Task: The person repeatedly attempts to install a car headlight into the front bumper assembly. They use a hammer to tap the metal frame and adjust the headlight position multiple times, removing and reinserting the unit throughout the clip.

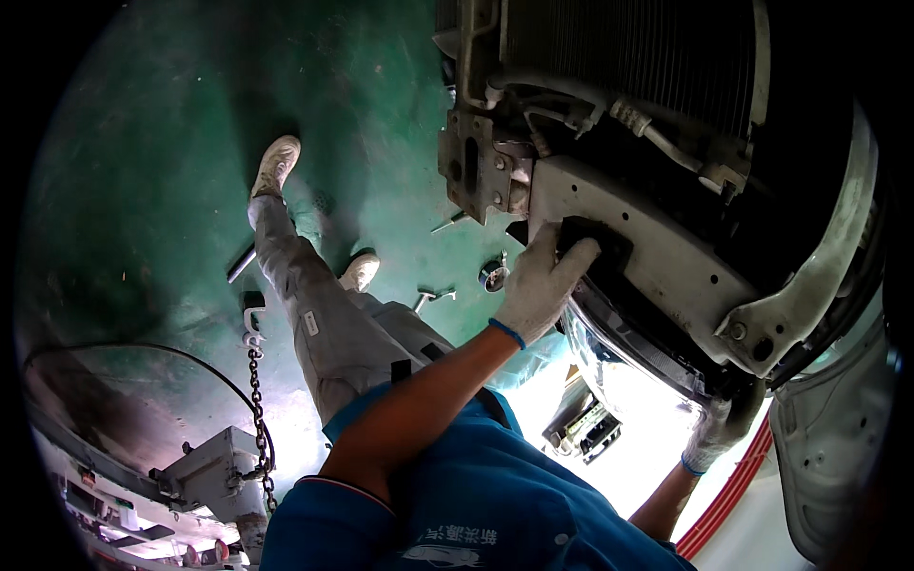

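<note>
A headlight (643, 357) with a dark rim and glossy lens lies against the front of a vehicle with its bumper off, below the grey metal crossbeam (657, 257). My left hand (545, 281), in a whitish knit glove, is closed on the headlight's black upper end, thumb and fingers on either side of it. At the opposite end, my gloved right hand (719, 433) holds the headlight's lower corner. Some of its fingers are hidden behind the part. A curved metal bracket (809, 276) is bolted to the beam near that hand.
The finned radiator (628, 57) stands behind the beam. Tools and a small round container (493, 276) lie on the green floor (171, 181) by my feet. At lower left, a chain with a hook (255, 381) hangs by a metal frame (214, 471). Red hoses (728, 495) run at lower right.
</note>
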`<act>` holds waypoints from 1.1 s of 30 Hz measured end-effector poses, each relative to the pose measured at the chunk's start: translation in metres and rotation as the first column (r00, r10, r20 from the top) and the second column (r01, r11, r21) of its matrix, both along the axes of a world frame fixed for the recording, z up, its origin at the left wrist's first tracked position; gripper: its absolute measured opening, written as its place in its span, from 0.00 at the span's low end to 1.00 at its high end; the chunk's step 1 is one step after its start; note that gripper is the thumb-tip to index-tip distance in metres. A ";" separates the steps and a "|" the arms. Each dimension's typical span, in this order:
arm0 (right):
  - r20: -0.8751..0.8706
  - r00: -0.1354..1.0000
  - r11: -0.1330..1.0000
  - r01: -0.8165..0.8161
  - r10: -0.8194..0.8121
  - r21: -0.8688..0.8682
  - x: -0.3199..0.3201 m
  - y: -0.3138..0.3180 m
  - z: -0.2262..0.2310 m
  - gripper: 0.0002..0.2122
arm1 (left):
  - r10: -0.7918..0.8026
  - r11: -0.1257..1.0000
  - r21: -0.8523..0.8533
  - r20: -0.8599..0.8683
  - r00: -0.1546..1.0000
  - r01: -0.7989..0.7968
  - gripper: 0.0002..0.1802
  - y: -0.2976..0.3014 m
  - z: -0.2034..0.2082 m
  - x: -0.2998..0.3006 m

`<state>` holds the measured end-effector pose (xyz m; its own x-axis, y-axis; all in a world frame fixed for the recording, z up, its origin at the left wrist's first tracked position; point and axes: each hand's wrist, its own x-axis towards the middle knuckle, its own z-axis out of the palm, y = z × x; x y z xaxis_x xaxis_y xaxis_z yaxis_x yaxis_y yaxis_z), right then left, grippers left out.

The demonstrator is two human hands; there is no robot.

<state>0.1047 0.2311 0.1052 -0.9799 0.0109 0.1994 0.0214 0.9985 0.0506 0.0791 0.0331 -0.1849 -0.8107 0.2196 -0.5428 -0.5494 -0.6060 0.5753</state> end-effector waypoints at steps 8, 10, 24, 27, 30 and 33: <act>-0.003 0.999 0.988 0.040 -0.041 -0.149 -0.001 -0.014 -0.011 0.46 | -0.127 0.989 -0.082 -0.011 0.992 0.126 0.37 -0.006 -0.011 -0.015; 0.002 1.000 0.993 -0.015 0.015 -0.117 -0.010 -0.017 0.000 0.43 | -0.648 0.489 -0.856 -0.228 0.727 0.167 0.27 -0.005 -0.022 -0.002; -0.526 0.848 0.937 -0.132 -0.063 -0.325 0.033 0.004 -0.002 0.25 | -0.719 0.664 -0.436 -0.594 -0.360 -0.608 0.25 0.034 0.190 -0.055; -0.648 0.572 0.794 0.011 -0.504 -0.608 0.096 0.017 -0.012 0.26 | -0.807 0.562 -0.451 -0.482 -0.341 -0.693 0.24 0.024 0.203 -0.054; -0.371 0.087 0.381 0.170 -0.924 -0.909 0.161 0.042 -0.091 0.26 | -0.874 0.446 -0.459 -0.409 -0.263 -0.768 0.20 0.025 0.213 -0.037; 0.250 0.267 -0.282 -0.088 -0.931 -0.955 0.196 0.039 -0.194 0.34 | -0.913 0.369 -0.535 -0.361 -0.189 -0.760 0.17 0.049 0.248 -0.017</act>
<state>0.3006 0.2698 -0.0893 -0.0714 0.9554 -0.2864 -0.0340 -0.2893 -0.9566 0.0619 0.0824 0.0630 -0.3515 0.7272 0.5896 0.9220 0.3780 0.0834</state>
